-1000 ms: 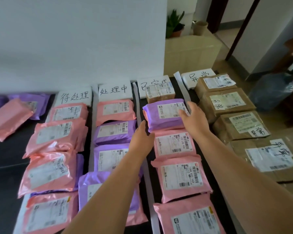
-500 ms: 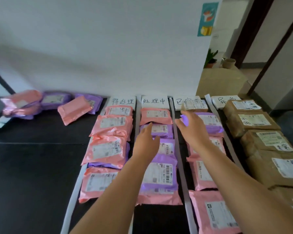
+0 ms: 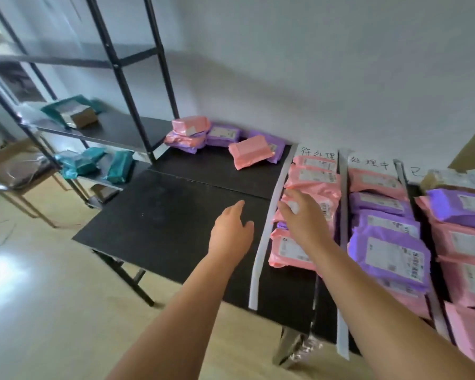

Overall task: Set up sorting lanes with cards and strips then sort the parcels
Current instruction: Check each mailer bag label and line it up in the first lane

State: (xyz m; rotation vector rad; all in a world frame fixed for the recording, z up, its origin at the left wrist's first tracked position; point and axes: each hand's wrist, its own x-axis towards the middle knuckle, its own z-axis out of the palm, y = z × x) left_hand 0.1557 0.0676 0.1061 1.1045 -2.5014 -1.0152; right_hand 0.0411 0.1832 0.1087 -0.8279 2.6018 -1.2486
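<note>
Left hand out over the black desk, fingers spread and holding nothing. Right hand flat above the first lane's pink parcels, fingers loose, holding nothing too. Unsorted pile of pink and purple parcels far ahead of the left fingers, by the wall. Best to reach for the loose pink parcel nearest, grab it by both sides, read its label, then lay it flat between the white strips.

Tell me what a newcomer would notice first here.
Rows of pink and purple parcels fill the black table's right side, split by white strips and headed by handwritten cards. A loose pile waits by the wall, and the left hand and right hand reach out open over the table.
</note>
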